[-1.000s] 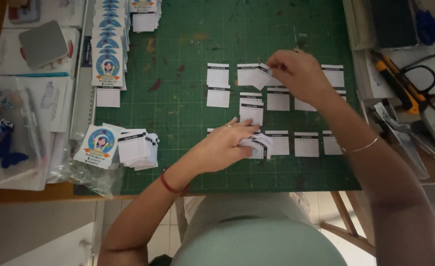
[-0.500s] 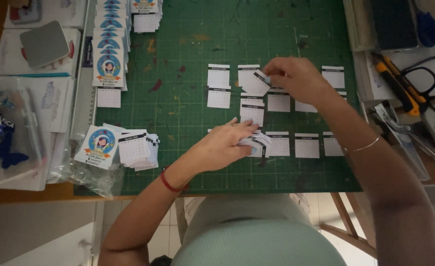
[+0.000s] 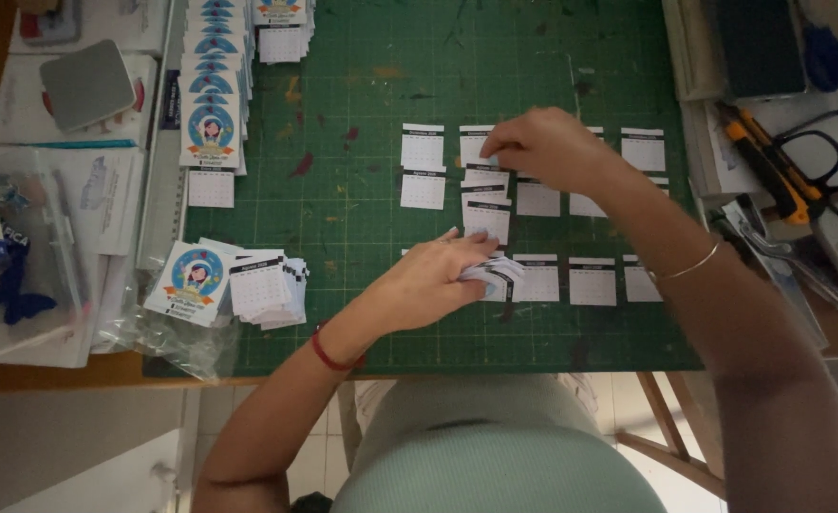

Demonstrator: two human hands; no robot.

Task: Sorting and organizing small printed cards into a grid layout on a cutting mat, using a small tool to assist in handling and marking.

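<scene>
- Two hands work over a green cutting mat.
- Left hand grips a fanned stack of small paper slips.
- Right hand pinches one slip onto the rows.
- Slips look light, flimsy; best held by edges.

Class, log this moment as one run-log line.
left hand: holds small white paper cards | right hand: on card row | surface: green cutting mat

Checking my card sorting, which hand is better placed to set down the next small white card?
Probably right: the right hand already hovers over the rows, while the left hand grips the fanned card stack.
</scene>
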